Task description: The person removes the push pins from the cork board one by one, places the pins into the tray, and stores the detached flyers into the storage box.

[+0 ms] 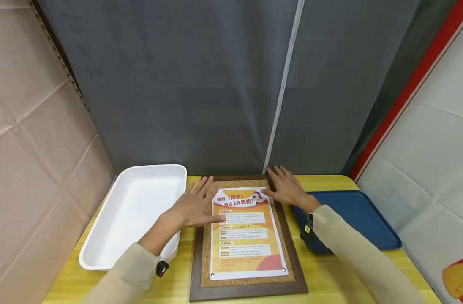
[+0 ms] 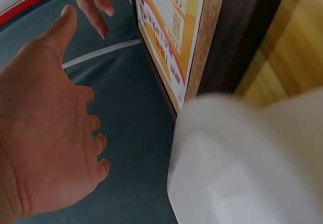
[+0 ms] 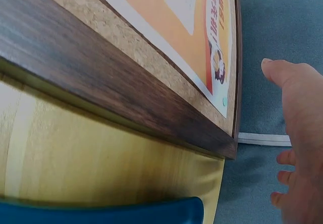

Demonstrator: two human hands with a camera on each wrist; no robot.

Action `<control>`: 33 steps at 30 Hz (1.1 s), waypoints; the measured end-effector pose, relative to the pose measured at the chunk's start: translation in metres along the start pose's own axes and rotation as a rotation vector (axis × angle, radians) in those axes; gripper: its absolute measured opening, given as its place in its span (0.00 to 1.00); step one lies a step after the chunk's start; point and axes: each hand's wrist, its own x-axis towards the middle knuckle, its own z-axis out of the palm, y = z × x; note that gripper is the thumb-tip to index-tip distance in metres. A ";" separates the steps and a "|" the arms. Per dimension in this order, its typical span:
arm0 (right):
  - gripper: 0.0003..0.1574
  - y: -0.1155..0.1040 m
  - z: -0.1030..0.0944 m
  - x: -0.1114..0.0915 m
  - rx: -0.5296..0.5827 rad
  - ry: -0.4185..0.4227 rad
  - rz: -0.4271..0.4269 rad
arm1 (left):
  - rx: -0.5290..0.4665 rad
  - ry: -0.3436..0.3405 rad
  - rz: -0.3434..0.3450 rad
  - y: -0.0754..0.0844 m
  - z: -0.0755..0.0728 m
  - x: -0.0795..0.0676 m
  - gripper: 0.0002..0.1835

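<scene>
A yellow and orange poster (image 1: 241, 236) with printed text lies on a cork board (image 1: 248, 291) in a dark wooden frame. Push pins (image 1: 284, 270) show at the poster's lower corners, and a pale green one (image 3: 225, 102) at an upper corner. My left hand (image 1: 193, 207) hovers near the board's upper left, fingers spread and thumb toward the poster. Over the upper right corner is my right hand (image 1: 288, 188), its fingers extended. Both wrist views show the left palm (image 2: 55, 128) and the right thumb (image 3: 282, 72) apart from the board, holding nothing.
A white tray (image 1: 88, 266) stands left of the board on the yellow wood-grain table (image 1: 322, 278). To the right lies a dark blue tray (image 1: 353, 215), partly behind my right wrist. Grey cloth (image 1: 178, 84) hangs behind the table, with pale side walls.
</scene>
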 end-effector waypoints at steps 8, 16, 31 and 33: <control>0.57 -0.007 0.005 -0.001 0.007 0.009 -0.015 | -0.010 -0.075 0.011 0.023 0.014 -0.003 0.59; 0.54 -0.012 0.014 -0.002 0.021 0.020 -0.038 | -0.006 -0.140 0.012 0.035 0.031 -0.011 0.59; 0.41 -0.007 0.023 -0.001 0.088 0.073 -0.088 | -0.093 -0.193 0.012 0.031 0.081 -0.013 0.64; 0.39 -0.006 0.025 -0.001 0.100 0.079 -0.089 | -0.097 -0.183 0.009 0.029 0.087 -0.012 0.64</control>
